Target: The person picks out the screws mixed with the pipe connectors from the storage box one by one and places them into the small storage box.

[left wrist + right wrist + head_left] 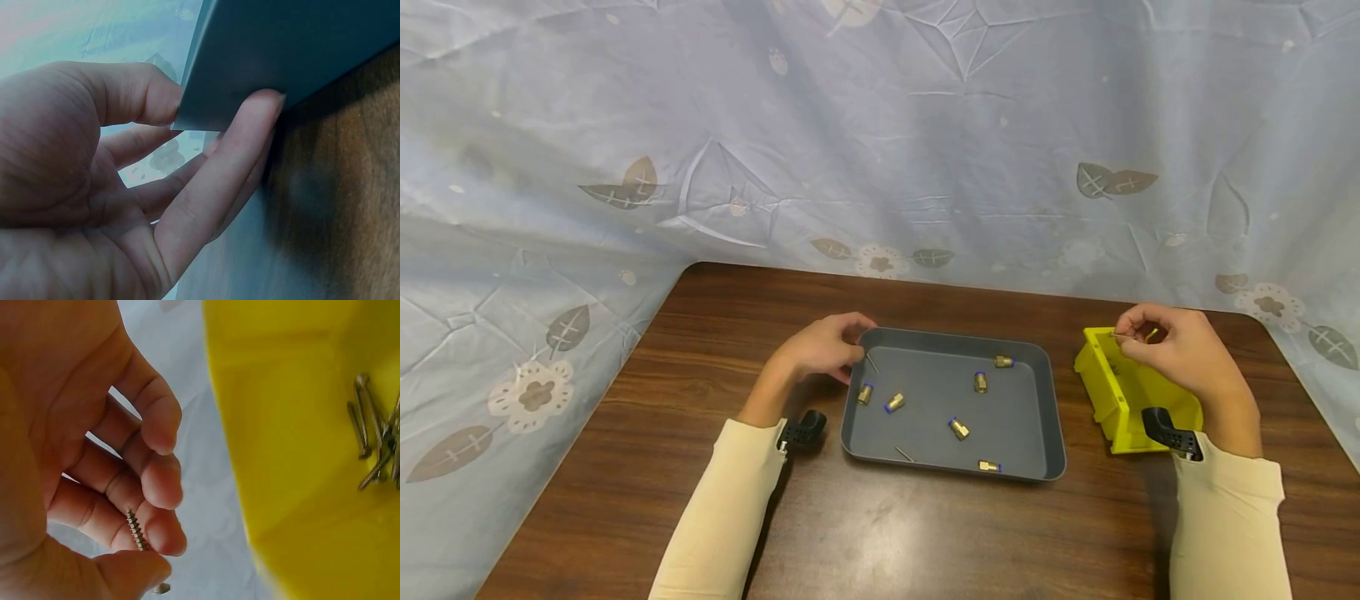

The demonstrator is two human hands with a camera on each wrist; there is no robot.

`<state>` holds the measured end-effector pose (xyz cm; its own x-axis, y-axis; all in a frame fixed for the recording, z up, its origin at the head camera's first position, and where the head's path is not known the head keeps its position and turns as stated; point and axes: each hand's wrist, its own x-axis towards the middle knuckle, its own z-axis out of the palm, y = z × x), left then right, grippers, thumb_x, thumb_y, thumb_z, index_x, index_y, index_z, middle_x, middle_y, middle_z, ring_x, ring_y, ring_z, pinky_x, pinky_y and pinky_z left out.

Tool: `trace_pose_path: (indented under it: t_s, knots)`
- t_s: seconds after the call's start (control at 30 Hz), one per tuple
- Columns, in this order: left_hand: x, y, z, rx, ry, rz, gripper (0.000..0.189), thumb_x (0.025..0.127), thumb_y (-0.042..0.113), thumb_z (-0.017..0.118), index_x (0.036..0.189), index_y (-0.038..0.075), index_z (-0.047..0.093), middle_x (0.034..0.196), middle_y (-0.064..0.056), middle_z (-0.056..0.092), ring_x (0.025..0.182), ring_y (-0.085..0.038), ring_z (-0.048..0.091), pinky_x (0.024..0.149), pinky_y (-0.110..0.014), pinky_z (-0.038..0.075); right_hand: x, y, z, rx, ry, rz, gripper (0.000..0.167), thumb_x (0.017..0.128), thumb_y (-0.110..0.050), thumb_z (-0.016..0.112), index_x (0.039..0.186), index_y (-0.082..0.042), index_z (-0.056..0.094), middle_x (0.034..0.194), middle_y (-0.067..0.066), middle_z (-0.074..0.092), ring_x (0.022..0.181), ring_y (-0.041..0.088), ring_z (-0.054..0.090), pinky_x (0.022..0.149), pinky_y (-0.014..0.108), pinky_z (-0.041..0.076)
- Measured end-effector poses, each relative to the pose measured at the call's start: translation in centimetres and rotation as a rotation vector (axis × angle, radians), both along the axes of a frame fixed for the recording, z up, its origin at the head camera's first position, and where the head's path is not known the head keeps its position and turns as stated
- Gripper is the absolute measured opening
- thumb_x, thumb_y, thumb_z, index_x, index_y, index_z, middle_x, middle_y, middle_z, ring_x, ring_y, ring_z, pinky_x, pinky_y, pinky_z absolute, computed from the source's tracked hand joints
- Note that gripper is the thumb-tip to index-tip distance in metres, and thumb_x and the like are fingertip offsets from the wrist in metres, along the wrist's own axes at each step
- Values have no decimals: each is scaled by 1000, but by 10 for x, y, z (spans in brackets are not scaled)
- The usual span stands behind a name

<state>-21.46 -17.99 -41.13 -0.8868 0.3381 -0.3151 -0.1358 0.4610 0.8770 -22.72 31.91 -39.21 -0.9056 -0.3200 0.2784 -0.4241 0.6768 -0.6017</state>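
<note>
At the left side of a grey tray (925, 354), my left hand (823, 346) grips the rim, thumb on the edge and fingers against the outside and underside. In the left wrist view the tray wall (250, 56) sits between thumb and fingers. My right hand (1187, 350) is over the yellow bin (1108, 392), pinching a screw (135, 531) between thumb and fingertip, its threaded shank showing. Several screws (375, 434) lie inside the bin. Two screws, one near the left wall (872, 362) and one near the front (904, 453), lie in the tray.
Several brass fittings with blue collars, one being this fitting (958, 428), are scattered in the tray. The bin stands right of the tray on a brown wooden table (880, 533). A patterned curtain (865, 167) hangs behind the table.
</note>
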Motion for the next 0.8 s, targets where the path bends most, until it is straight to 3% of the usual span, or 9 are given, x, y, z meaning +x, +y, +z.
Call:
trace_pose_path:
  t_s: [0.47, 0.8]
  knots:
    - [0, -1, -2, 1, 5, 4, 54, 99, -4, 57, 154, -3, 54, 136, -30, 64, 102, -38, 75, 77, -45, 71, -5, 12, -12, 88, -14, -42, 5, 93, 0, 80, 97, -3, 79, 86, 0, 70, 75, 7, 56, 63, 13, 44]
    - [-1, -1, -4, 4, 1, 0, 54, 101, -4, 58, 155, -3, 53, 138, -31, 62, 105, -40, 75, 79, -46, 71, -6, 13, -14, 92, -20, -52, 6, 93, 0, 81, 97, -4, 79, 86, 0, 71, 75, 6, 57, 63, 13, 45]
